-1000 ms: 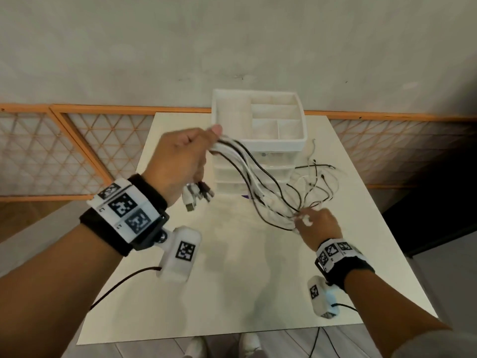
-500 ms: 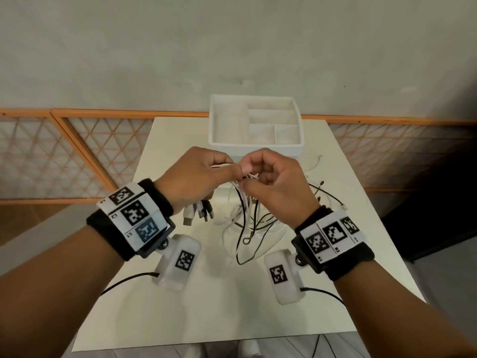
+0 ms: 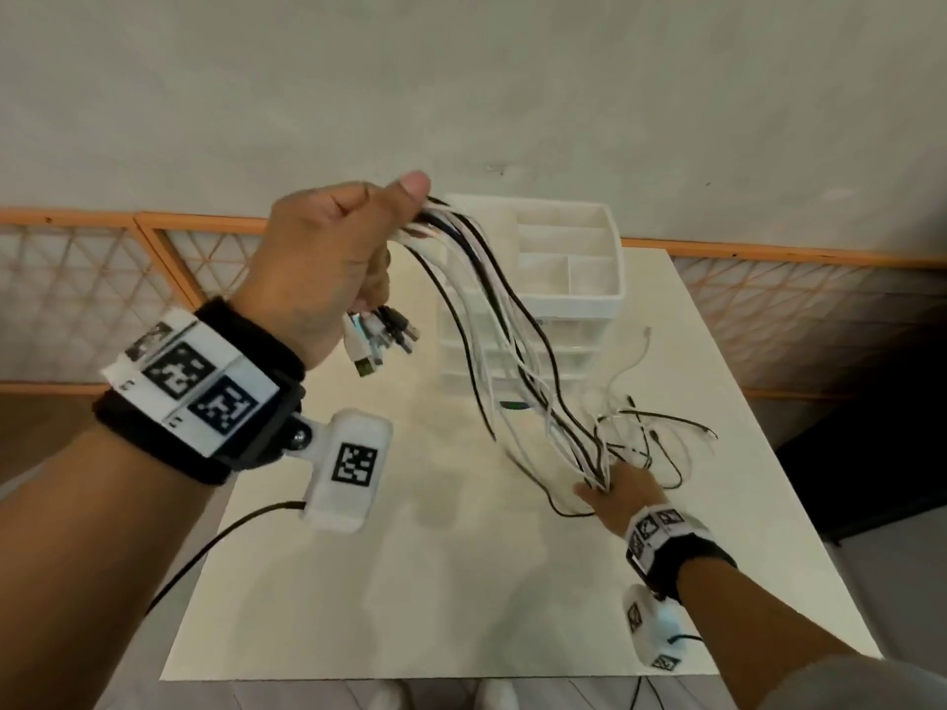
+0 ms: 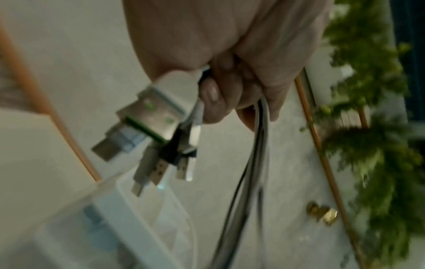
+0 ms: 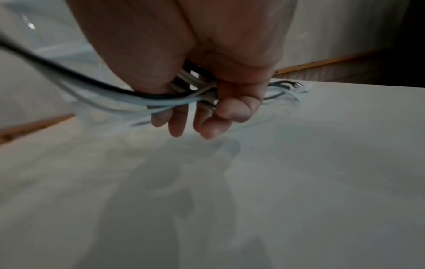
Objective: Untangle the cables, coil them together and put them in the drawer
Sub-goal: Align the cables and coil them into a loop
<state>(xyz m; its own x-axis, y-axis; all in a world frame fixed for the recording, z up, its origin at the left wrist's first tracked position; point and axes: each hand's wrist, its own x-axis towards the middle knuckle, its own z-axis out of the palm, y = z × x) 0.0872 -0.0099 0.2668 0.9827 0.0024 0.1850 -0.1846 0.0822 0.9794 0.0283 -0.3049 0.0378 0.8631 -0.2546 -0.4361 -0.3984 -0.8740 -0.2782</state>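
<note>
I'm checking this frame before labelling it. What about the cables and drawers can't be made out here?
- Cables: their count, head view; strands overlap and blur.
- Knots inside the right hand: fingers cover them, right wrist view.
- Drawer unit: drawers open or closed, head view; cables cross the fronts.
- USB plugs: types, left wrist view; motion blur.

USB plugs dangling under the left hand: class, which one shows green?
The biggest white plug, nearest the wrist camera; green shows at its metal end, unlike the smaller plugs below.
</note>
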